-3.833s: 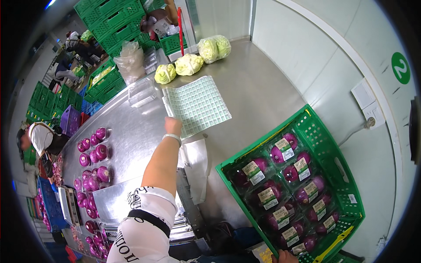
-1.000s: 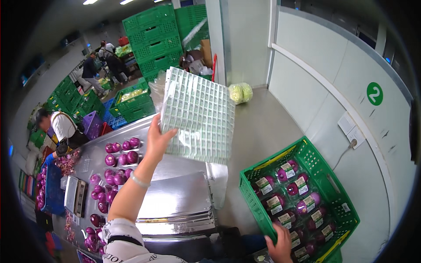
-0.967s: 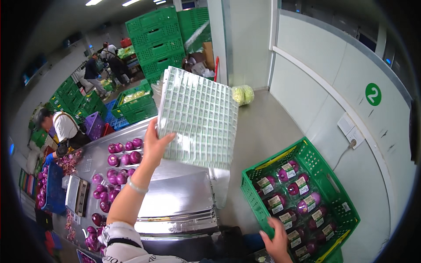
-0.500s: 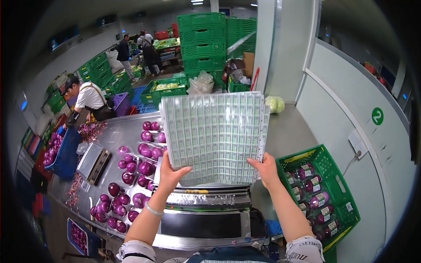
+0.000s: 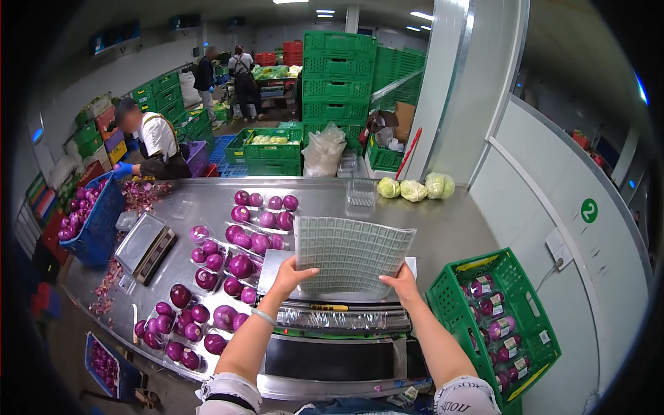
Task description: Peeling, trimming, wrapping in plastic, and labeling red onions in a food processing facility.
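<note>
A stack of label sheets [image 5: 354,250], printed with a grid of small greenish labels, is held up between both hands. My left hand [image 5: 290,278] grips its near left corner, thumb lying over the top sheet. At the near right corner, my right hand [image 5: 401,283] pinches the sheets the same way. The stack tilts back over a film-wrapping machine [image 5: 339,318] with a roll of clear film and a dark plate [image 5: 332,358] in front. Left of the machine lie red onions [image 5: 259,242] in clear trays.
A green crate [image 5: 453,287] of wrapped, labelled onions stands at the right. Several cabbages [image 5: 413,191] sit at the table's far edge. A scale [image 5: 145,247] and a blue crate [image 5: 100,228] of onions are at the left, near a co-worker [image 5: 159,142]. Stacked green crates [image 5: 337,76] rise behind.
Both hands have lowered the label sheets and tilted them flatter, so the far table edge and cabbages show now. The co-worker at the left has moved an arm.
</note>
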The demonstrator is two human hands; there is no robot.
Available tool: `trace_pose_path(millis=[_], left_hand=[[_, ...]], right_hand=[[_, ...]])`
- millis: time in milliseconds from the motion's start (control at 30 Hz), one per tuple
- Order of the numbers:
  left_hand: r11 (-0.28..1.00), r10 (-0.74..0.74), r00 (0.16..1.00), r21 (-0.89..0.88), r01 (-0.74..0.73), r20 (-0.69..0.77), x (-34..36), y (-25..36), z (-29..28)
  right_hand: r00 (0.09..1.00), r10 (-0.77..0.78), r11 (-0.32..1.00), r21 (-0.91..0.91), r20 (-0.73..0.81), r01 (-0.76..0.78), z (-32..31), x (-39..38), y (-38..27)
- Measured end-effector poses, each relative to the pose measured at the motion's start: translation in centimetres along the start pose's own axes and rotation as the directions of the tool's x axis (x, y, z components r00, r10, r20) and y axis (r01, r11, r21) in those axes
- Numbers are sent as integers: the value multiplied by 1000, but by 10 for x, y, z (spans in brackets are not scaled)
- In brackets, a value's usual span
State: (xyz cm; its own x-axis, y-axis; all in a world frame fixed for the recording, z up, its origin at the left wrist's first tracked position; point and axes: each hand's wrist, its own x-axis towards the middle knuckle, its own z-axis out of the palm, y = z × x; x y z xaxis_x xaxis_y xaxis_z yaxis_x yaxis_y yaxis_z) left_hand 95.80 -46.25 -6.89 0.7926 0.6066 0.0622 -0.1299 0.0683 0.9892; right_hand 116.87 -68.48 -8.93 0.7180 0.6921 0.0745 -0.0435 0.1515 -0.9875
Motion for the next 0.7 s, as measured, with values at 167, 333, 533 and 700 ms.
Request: trace_pose_path(millis=[167,333,533,700], left_hand=[[1000,0,1000,3,0,14,10,1,4],[997,77,996,27,-78,53,-1,13,6],[990,29,999,137,-33,34,-2,10,0],[989,113,973,-119,-90,199,-79,95,-23]], right_hand=[[995,91,995,-36,-52,-93,9,-2,-10],[995,-29,1000,-14,-96,28,11,-9,-4],[995,58,974,-214,-78,-73,30,-27,-31],[957,50,986,-165,286,-2,21,-85,-121]])
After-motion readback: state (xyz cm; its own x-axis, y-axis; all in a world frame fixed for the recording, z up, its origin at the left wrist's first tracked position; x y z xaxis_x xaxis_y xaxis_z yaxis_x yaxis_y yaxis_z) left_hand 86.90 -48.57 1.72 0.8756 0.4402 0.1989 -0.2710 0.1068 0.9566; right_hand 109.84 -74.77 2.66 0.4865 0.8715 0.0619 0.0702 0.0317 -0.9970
